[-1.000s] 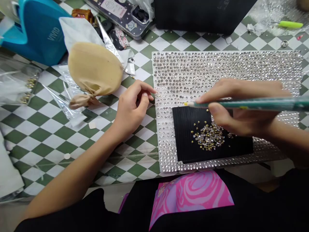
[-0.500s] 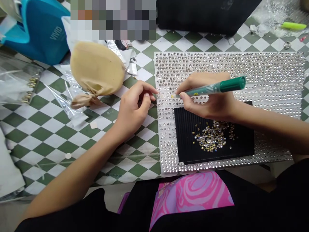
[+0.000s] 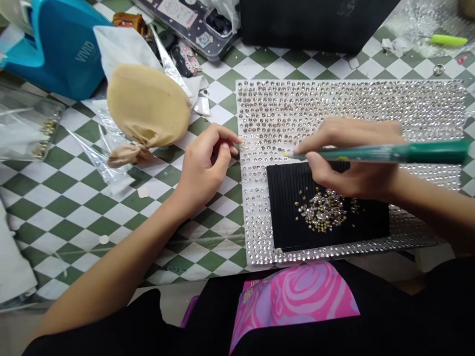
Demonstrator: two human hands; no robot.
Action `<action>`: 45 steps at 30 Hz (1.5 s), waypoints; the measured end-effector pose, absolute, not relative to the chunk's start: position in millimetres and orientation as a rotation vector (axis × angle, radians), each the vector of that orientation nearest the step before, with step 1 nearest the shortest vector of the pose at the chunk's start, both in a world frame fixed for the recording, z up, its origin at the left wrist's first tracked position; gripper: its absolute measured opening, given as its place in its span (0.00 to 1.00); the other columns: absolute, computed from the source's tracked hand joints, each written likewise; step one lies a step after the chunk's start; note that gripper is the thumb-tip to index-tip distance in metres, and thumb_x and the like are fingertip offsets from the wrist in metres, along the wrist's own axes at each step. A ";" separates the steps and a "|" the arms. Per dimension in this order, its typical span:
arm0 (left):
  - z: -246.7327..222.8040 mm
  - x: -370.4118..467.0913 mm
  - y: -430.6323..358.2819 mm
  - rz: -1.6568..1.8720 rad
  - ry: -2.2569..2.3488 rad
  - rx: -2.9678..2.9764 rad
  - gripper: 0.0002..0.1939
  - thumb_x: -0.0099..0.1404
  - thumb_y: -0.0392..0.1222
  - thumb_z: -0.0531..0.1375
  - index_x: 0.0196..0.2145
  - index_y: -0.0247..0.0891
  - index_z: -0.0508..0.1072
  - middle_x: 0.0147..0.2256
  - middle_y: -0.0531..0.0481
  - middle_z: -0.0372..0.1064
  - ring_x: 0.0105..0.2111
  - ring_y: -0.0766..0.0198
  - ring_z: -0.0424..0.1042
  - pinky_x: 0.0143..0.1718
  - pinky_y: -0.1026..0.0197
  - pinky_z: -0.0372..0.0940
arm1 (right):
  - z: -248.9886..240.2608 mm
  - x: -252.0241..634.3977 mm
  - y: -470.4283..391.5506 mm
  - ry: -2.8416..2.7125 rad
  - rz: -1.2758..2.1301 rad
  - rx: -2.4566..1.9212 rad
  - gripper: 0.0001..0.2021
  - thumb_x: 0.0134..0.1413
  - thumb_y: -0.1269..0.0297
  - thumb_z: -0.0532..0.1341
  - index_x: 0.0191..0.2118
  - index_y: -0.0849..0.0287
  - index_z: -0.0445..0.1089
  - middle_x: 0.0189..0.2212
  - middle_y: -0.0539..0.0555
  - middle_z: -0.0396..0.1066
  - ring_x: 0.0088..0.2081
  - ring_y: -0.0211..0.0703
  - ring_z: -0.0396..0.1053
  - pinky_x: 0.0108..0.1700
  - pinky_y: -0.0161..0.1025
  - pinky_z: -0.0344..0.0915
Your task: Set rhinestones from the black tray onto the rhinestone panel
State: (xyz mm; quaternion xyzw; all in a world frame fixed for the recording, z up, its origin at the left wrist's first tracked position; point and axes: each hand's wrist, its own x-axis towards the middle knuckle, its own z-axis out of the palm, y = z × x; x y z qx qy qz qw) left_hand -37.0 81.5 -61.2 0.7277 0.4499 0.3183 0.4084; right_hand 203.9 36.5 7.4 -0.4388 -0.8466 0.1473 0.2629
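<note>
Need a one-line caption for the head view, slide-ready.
Right hand holds a green pen over a rhinestone sheet, above a black tray of loose stones; left hand rests at the sheet's edge.

A small tray [image 3: 289, 227] of loose gems [image 3: 323, 213] sits on the studded sheet [image 3: 334, 101], with a stuffed pouch [image 3: 148, 106] to its left on the surface [image 3: 74, 198].

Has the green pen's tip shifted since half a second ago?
Yes. The green pen tip, held in the right hand, has moved right and slightly down across the rhinestone sheet, ending near the black tray top-left corner.
</note>
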 end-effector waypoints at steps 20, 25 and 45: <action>-61.8 -36.8 80.1 0.808 1.135 1.809 0.06 0.67 0.39 0.54 0.34 0.46 0.70 0.29 0.51 0.68 0.29 0.64 0.69 0.28 0.59 0.65 | 8.5 223.8 -29.1 -2.172 0.648 -1.243 0.11 0.50 0.78 0.57 0.37 0.56 0.70 0.22 0.51 0.68 0.23 0.38 0.67 0.25 0.37 0.64; -62.1 -37.0 80.3 0.800 1.146 1.811 0.06 0.67 0.40 0.54 0.35 0.46 0.71 0.29 0.52 0.68 0.29 0.65 0.69 0.30 0.59 0.67 | 10.4 227.1 -15.3 -2.083 0.571 -1.321 0.09 0.51 0.75 0.59 0.35 0.54 0.71 0.24 0.48 0.70 0.23 0.35 0.67 0.25 0.36 0.64; -61.0 -36.1 81.9 0.827 1.119 1.854 0.05 0.66 0.39 0.54 0.33 0.46 0.70 0.28 0.53 0.69 0.28 0.64 0.69 0.28 0.59 0.64 | -14.3 179.6 76.3 -2.281 0.651 -1.232 0.08 0.61 0.64 0.57 0.32 0.58 0.69 0.30 0.50 0.73 0.30 0.33 0.70 0.35 0.31 0.69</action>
